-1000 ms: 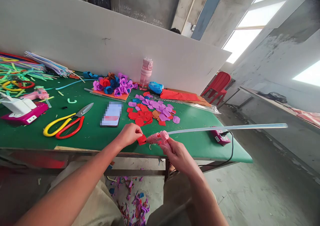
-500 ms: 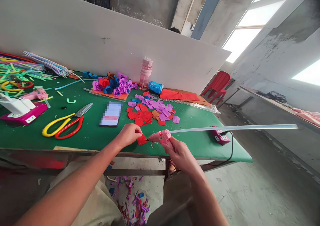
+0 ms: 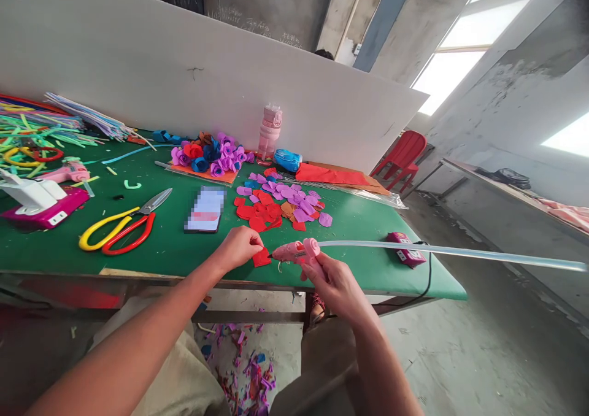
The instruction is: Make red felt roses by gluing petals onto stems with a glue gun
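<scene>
My left hand (image 3: 240,246) pinches a small red paper petal (image 3: 262,258) above the front of the green table. Wrapped round the handle of a pink hot glue gun (image 3: 294,251) is my right hand (image 3: 335,282). The gun's dark nozzle points left and is at the petal's right edge; whether it touches I cannot tell. A long translucent glue stick (image 3: 414,246) sticks out of the gun's back to the right. Just behind my hands lie loose red petals (image 3: 263,210) and purple petals (image 3: 294,194), with a few brown and blue ones.
Scissors (image 3: 124,223) with yellow and red handles and a phone (image 3: 204,210) lie to the left. Finished paper flowers (image 3: 209,155) and a pink bottle (image 3: 270,132) stand behind. Power strips (image 3: 407,250) sit right and far left. Scraps (image 3: 251,367) litter the floor.
The glue gun has tilted, so the far end of its glue stick has swung down and to the right. My left hand and the petal have barely moved.
</scene>
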The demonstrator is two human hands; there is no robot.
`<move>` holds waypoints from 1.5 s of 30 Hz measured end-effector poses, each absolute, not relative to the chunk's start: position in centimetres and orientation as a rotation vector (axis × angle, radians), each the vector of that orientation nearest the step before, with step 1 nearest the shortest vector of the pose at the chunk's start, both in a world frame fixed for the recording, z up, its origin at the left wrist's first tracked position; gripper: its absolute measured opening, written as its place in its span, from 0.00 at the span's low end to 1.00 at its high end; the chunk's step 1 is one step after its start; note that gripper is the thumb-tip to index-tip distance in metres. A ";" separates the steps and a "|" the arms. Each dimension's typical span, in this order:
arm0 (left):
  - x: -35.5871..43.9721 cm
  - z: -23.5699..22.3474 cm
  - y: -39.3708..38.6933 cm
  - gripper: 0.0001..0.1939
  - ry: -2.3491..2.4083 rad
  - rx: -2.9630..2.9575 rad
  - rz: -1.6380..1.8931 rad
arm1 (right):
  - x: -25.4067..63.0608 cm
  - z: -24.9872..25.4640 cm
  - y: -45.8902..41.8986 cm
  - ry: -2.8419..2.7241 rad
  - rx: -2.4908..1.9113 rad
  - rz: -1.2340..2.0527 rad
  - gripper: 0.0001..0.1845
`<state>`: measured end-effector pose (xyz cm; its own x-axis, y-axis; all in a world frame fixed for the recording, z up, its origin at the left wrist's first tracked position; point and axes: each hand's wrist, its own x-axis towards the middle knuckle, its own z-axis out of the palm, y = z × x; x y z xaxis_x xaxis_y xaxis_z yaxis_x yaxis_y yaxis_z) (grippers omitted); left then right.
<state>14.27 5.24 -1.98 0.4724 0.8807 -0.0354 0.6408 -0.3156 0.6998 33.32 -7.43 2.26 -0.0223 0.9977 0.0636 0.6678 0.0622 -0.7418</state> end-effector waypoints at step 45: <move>14.3 -2.2 5.4 0.08 1.239 2.064 0.464 | 33.5 2.2 -7.5 -1.664 -1.701 0.646 0.15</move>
<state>14.32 5.37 -2.22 0.4845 0.8739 -0.0393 0.6331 -0.3193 0.7051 33.49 -7.55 2.15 0.0672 0.9926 0.1008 0.6647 0.0309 -0.7465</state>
